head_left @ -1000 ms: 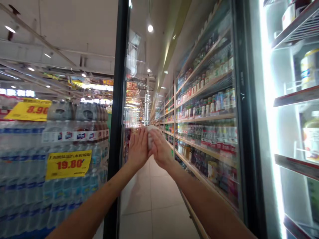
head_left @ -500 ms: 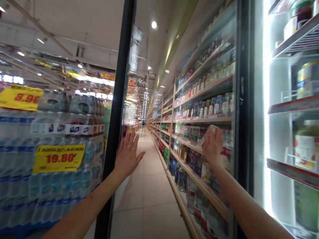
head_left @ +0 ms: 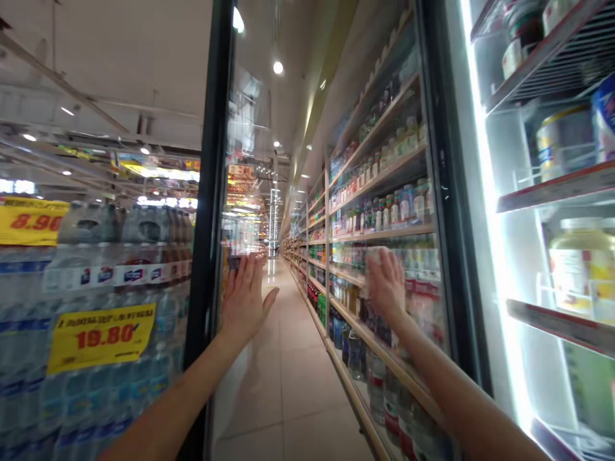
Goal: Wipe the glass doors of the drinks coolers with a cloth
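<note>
The glass door [head_left: 216,147] stands in front of the person, a dark frame down each side, and both arms reach up to it. Near its left frame, the left hand [head_left: 246,298] is spread open with nothing in it, palm toward the pane, thumb held away from the fingers. Toward its right frame, the right hand [head_left: 388,285] holds a white cloth [head_left: 375,261] under its fingers, up at the glass (the cloth is blurred and mostly covered, so I cannot make out its folds). Through the door I see a tiled floor [head_left: 278,384] and long rows of bottles. Left of the door are stacked water bottles [head_left: 106,400] with a yellow price sign [head_left: 102,336] reading 19.80; right of it, lit shelves [head_left: 557,186] carry jars and bottles.
</note>
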The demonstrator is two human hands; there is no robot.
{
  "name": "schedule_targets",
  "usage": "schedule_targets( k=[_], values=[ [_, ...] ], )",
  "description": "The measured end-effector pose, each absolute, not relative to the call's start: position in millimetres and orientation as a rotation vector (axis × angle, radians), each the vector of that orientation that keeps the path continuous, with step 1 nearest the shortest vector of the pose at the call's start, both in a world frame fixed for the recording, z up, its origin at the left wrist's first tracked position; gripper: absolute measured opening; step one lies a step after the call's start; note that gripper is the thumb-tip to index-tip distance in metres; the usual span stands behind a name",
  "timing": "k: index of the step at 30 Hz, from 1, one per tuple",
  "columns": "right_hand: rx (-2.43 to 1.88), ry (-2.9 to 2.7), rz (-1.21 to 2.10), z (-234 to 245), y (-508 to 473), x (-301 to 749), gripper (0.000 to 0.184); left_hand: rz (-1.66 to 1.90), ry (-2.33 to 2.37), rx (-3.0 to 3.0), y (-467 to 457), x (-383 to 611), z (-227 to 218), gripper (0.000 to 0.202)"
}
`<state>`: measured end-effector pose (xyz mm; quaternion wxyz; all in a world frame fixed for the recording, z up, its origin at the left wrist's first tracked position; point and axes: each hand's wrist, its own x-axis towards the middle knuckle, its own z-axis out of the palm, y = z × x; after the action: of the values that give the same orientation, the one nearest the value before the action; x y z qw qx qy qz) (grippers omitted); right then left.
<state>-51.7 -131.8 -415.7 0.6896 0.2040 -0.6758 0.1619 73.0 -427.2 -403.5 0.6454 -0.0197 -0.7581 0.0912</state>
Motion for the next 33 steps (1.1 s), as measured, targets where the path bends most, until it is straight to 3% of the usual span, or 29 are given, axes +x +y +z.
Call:
schedule_targets(
  k=[4,10,13,21,25,29,33],
  values=[
    [0.201,-1.527,0.583,-414.0,-96.4,-62.7,0.049,0.161,-1.715,-0.041,-423.8,70.0,-404.5,0.064],
    [0.651,-1.436,0.333,-421.8,-196.4,-30.9,0.051,0.151,-1.716,-0.059,-425.3,67.1,-405.9,0.067],
    [0.776,-1.448,0.245,-416.4,-198.5,-32.4,0.049,0.185,-1.715,-0.071,-429.1,67.6,-407.0,0.067],
    [0.188,-1.449,0.715,-347.5,-87.4,-74.1,0.047,0.21,-1.728,-0.039,-425.7,72.9,-406.7,0.063],
    [0.462,-1.483,0.565,-325.1,-162.0,-49.8,0.05,0.231,-1.725,-0.071,-430.5,74.4,-407.0,0.063],
    [0.884,-1.46,0.266,-334.0,-208.6,-32.5,0.053,0.26,-1.712,-0.106,-442.1,76.5,-398.3,0.063],
    [0.624,-1.422,0.539,-340.9,-138.9,-54.0,0.043,0.217,-1.718,-0.062,-450.1,79.1,-373.0,0.065]
  ],
)
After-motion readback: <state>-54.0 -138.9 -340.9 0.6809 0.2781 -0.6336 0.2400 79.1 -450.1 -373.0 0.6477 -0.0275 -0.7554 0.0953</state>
